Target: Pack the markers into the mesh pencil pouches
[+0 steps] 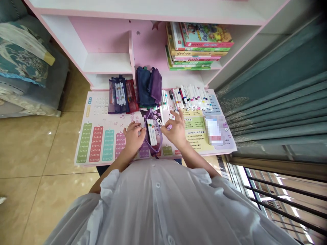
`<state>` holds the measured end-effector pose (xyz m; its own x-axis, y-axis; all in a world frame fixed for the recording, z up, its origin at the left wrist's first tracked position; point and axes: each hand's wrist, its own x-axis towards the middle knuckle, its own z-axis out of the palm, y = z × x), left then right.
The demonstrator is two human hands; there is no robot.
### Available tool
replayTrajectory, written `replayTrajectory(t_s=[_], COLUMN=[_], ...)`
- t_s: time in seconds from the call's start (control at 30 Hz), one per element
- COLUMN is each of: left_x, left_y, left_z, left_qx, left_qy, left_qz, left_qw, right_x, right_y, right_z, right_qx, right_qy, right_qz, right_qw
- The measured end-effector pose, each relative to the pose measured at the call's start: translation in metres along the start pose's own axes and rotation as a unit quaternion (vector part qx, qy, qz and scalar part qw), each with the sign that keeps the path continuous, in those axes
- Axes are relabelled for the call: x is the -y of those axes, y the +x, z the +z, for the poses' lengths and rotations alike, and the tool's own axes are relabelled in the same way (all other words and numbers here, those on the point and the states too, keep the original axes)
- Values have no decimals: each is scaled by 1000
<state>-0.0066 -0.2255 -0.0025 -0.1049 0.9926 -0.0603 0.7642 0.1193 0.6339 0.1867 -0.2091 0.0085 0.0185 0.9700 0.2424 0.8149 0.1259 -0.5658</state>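
A purple see-through pencil pouch (153, 133) lies open on the desk mat (102, 143) in front of me, with a few white markers inside. My left hand (133, 135) grips the pouch's left edge, fingers curled. My right hand (175, 129) pinches the pouch's right edge with thumb and forefinger, the other fingers spread upward. A row of several white markers (190, 97) lies just beyond my right hand.
Filled see-through pouches (120, 95) and dark blue and purple pouches (148, 86) stand at the back of the mat. Stacked books (196, 44) fill the pink shelf (107, 63). A blurred small box (214, 131) sits at right. Green curtain (276, 102) hangs on the right.
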Motion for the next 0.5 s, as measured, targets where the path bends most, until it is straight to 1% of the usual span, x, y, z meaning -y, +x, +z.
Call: replayTrajectory(t_s=[0.1, 0.2, 0.33, 0.5], left_x=[0, 0, 1, 1], left_y=[-1, -1, -2, -2], left_z=[0, 0, 1, 0], left_qx=[-3, -8, -15, -16], left_qy=[1, 4, 2, -2], left_qz=[1, 1, 6, 9], left_qw=[1000, 1000, 1000, 1000], right_x=[11, 19, 26, 29], right_y=[-23, -36, -41, -41], right_z=[5, 11, 17, 22], right_qx=[22, 51, 96, 95], right_qy=[4, -10, -30, -51], right_qz=[-15, -20, -12, -17], right_qw=[1000, 998, 995, 994])
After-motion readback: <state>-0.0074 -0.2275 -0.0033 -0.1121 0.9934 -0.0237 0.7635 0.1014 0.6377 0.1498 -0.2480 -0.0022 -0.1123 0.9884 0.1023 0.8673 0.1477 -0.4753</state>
